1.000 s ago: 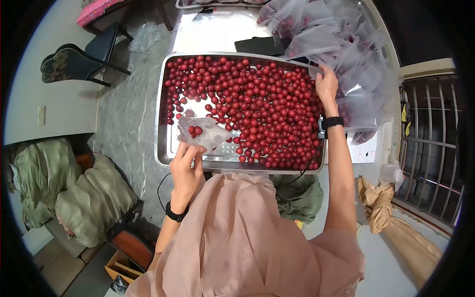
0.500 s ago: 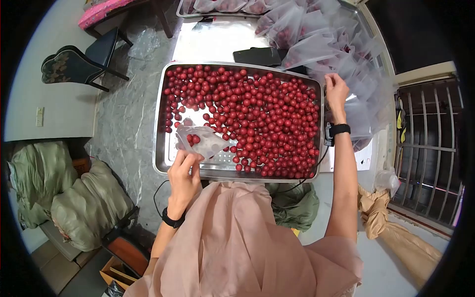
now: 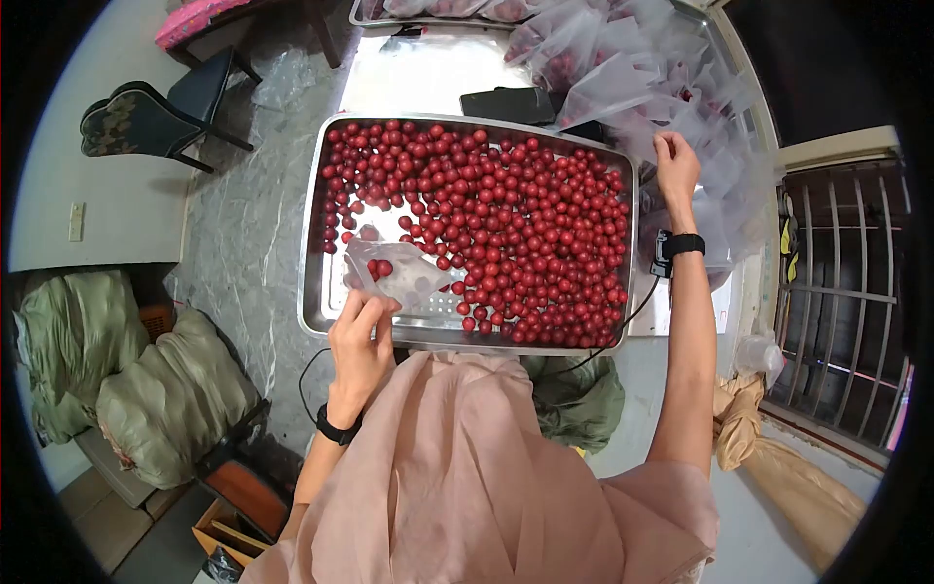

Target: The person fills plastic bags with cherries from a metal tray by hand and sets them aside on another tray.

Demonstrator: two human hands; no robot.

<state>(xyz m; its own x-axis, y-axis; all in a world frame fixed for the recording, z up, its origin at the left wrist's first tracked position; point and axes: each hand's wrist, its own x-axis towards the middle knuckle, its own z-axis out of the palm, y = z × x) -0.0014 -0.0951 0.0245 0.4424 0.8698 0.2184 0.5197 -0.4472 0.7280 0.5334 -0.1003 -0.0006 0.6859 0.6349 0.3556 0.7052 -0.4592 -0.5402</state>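
A large metal tray (image 3: 428,343) in front of me holds a thick layer of small round dark-red fruit (image 3: 545,234), with bare metal showing at its near left. My left hand (image 3: 358,341), at the tray's near left, pinches the edge of a clear plastic bag (image 3: 416,280). A few of the red fruit show through or beside that film. Past the tray's right rim, my right hand (image 3: 678,175) is raised with fingers drawn together, over a pile of translucent plastic bags (image 3: 725,190). What it pinches, if anything, I cannot tell.
Two dark flat devices (image 3: 508,105) lie behind the tray. Filled bags sit in another tray (image 3: 428,21) at the back. At the left stand a dark chair (image 3: 199,92) and stuffed green sacks (image 3: 175,399). A black cord (image 3: 630,326) hangs from my right wrist.
My right hand has moved slightly right and farther away, over the bags. My left hand keeps its pinch on the plastic bag in nearly the same place.
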